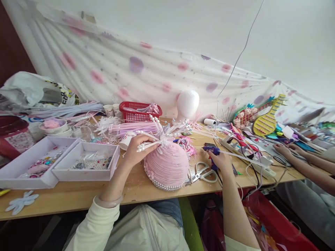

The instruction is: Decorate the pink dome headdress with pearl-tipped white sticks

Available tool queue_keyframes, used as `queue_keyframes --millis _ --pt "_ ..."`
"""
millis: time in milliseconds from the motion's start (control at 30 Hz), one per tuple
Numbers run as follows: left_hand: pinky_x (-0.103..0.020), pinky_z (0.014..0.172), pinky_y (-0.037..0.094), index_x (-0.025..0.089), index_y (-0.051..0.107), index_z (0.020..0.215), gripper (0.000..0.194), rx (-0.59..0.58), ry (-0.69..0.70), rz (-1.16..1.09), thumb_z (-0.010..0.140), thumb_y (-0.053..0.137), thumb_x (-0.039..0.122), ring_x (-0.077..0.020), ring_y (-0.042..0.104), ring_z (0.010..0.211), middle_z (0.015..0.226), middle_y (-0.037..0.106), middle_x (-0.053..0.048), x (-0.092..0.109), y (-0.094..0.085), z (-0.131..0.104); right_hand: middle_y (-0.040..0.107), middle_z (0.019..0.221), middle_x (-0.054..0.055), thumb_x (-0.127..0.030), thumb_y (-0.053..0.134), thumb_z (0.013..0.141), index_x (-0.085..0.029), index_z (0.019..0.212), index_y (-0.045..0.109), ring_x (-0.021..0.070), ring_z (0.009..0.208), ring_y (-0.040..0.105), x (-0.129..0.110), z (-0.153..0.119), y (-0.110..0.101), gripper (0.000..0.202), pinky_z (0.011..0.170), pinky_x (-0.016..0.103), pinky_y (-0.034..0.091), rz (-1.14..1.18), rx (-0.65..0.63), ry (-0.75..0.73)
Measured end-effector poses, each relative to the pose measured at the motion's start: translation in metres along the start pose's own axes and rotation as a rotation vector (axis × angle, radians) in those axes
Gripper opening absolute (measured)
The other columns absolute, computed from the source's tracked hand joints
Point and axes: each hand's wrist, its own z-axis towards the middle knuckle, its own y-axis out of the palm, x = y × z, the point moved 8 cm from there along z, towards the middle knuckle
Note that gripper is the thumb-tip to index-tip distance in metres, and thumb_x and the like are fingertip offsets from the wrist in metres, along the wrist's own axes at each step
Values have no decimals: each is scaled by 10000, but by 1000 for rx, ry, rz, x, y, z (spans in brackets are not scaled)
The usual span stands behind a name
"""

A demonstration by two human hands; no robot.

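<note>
A pink domed cap (167, 165) with a pearl rim stands at the table's front edge, topped by a white spray of pearl-tipped stems (167, 134). At the cap's upper left, my left hand (138, 150) has its fingers closed on some of the pearl stems. My right hand (221, 162) is wrapped round a blue glue gun (213, 150), right of the cap, with a long clear glue stick running out to the right. White-handled scissors (202, 173) lie between the cap and my right hand.
Two white boxes of beads (86, 174) sit at the left. Behind are a red basket (141, 116), a white foam head (187, 104) and paper cups. To the right lie a power strip (267, 170), cables and a yellow lute shape (268, 120). Another person's hands (284, 150) rest at the far right.
</note>
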Motion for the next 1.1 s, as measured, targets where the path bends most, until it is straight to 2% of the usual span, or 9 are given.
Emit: queue_keyframes --millis 167,267,367,433,533,667,933,1000,1100 --pt "-278 733 533 192 718 754 44 15 -8 -67 783 685 199 -162 686 755 791 753 -23 4 -1 5 700 695 145 -456 495 853 -120 836 727 291 722 665 -5 -14 -23 409 617 353 463 74 48 15" --pt "-277 738 540 191 717 766 41 22 -54 -107 777 682 210 -163 692 761 806 758 -25 0 -1 7 675 623 76 -498 555 821 -134 961 694 231 566 628 -14 -38 -45 414 497 310 477 385 81 -22" --pt "-282 718 546 191 719 791 64 16 -121 -141 767 694 245 -169 694 762 823 758 -29 -8 0 9 706 739 91 -569 614 788 -149 936 676 218 588 650 -32 -72 -60 450 440 286 502 736 3 -83" --pt "-282 700 544 191 725 808 95 -15 -155 -139 772 698 274 -171 690 753 817 754 -29 -11 2 10 723 900 97 -524 706 739 -174 1058 656 213 661 678 -49 -96 -75 476 471 272 528 811 36 -169" --pt "-278 673 535 185 733 811 121 -56 -197 -119 775 701 296 -169 683 718 784 748 -25 -11 4 11 700 1062 81 -419 752 744 -229 1188 620 211 813 685 -85 -127 -90 501 627 290 582 777 74 -383" --pt "-279 676 527 180 745 805 111 -55 -223 -102 762 708 276 -180 688 732 782 756 -25 -6 2 14 728 893 44 -378 669 829 -223 1155 636 191 740 685 -132 -149 -87 363 652 277 562 680 34 -629" --pt "-308 731 529 185 774 779 70 -72 -131 -34 734 741 227 -193 694 745 791 767 -34 2 -2 29 738 919 66 -451 594 859 -184 1380 516 189 665 665 -180 -142 -84 591 611 292 507 433 -14 -745" --pt "-303 719 528 189 775 784 65 -66 -116 -44 738 739 217 -189 692 741 788 765 -30 2 -2 30 706 773 32 -461 590 859 -184 1279 578 181 638 643 -190 -140 -85 504 597 278 483 392 -30 -753" --pt "-298 725 528 192 774 775 52 -58 -102 -69 734 745 208 -187 691 749 779 764 -24 0 -3 31 586 581 -12 -476 576 860 -193 830 630 137 518 543 -202 -140 -86 289 512 241 390 327 -13 -770"
